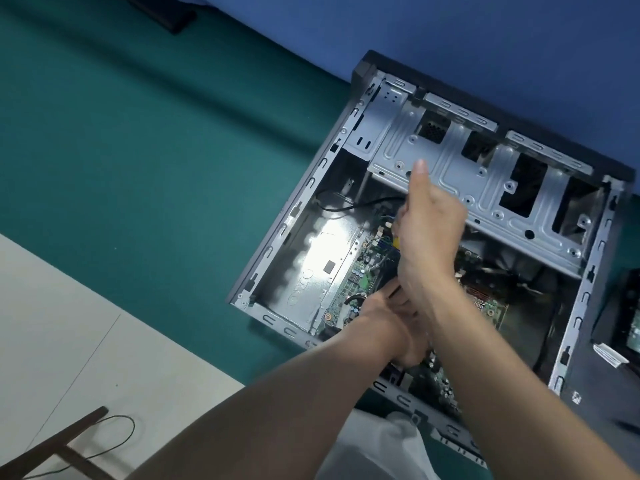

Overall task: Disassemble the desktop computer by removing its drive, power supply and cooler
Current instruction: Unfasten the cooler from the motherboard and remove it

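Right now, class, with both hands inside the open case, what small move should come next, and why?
Probably turn the yellow-marked tool in the right hand to loosen a fastener: it points down at the motherboard, and the left hand braces just below it. Blur hides the tip.

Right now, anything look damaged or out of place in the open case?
Nothing broken or spilled. A loose black cable trails across a bare corner of the case toward the right hand; expected mid-teardown.
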The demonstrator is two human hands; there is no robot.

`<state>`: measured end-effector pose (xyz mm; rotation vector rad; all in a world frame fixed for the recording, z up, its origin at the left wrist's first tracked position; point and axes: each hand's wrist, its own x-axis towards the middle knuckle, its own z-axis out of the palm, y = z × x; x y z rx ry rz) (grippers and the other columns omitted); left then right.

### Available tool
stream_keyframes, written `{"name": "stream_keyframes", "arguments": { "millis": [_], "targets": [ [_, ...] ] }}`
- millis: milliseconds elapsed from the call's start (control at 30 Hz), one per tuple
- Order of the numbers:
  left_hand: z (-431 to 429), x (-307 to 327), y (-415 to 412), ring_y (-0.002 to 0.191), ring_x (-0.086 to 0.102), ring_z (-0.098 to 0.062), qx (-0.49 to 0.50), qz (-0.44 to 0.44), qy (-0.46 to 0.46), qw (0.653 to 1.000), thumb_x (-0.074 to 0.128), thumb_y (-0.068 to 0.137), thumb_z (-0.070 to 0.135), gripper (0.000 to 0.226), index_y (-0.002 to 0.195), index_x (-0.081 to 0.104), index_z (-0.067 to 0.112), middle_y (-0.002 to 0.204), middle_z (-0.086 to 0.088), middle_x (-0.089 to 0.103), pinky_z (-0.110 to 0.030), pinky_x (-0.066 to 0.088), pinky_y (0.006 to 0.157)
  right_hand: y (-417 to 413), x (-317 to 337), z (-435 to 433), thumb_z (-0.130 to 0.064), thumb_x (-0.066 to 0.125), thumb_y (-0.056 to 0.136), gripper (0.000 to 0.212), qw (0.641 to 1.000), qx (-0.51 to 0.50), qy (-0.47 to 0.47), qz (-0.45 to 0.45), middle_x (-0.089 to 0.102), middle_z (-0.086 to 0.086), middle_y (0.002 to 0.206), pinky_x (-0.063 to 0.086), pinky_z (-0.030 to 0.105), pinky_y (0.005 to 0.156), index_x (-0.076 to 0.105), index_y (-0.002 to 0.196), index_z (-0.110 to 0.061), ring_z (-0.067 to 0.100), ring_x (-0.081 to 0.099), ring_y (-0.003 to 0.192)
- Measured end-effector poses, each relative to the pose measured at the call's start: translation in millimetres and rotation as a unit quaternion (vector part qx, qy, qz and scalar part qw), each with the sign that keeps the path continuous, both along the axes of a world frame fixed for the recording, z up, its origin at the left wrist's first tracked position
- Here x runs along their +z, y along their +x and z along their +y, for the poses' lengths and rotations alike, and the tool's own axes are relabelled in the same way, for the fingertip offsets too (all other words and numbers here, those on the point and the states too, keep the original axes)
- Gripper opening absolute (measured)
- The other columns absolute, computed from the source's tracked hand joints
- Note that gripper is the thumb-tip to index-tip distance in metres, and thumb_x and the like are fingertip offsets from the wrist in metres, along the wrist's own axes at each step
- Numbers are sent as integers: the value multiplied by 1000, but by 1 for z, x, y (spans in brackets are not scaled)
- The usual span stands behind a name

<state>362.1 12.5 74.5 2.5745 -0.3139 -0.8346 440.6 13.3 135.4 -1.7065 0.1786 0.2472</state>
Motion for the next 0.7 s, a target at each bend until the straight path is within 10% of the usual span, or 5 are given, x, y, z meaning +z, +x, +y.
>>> {"name": "stream_keyframes", "arguments": {
  "millis": [167,367,533,700],
  "targets": [
    [-4,-4,8,145,21,-18,-102,29,124,987,35,102,35,50,150,29,20,158,0,27,-36,10,120,-10,-8,-9,-50,47,92,60,982,101,161,-5,26,-7,40,29,19,47,35,40,-24,16,22,39],
    [-3,7,12,148,16,-20,-142,107,149,973,19,105,45,53,151,31,20,159,-1,26,-44,8,119,16,-7,-16,-66,37,89,67,922,376,64,71,27,-2,41,34,22,53,37,40,-20,18,26,42],
    [-4,8,12,147,-21,-25,-138,43,180,973,12,103,50,66,156,-1,13,163,-5,-10,-44,-19,117,20,-5,-21,-51,39,98,52,995,89,-45,29,48,-5,45,42,32,53,54,59,-20,17,50,45],
    [-4,2,13,149,8,-22,-201,37,197,959,22,101,37,55,152,21,16,160,-5,23,-48,-6,119,-6,-3,-12,-51,53,91,56,993,-51,110,-1,28,-4,44,30,28,48,35,46,-23,18,24,43]
  ]
}}
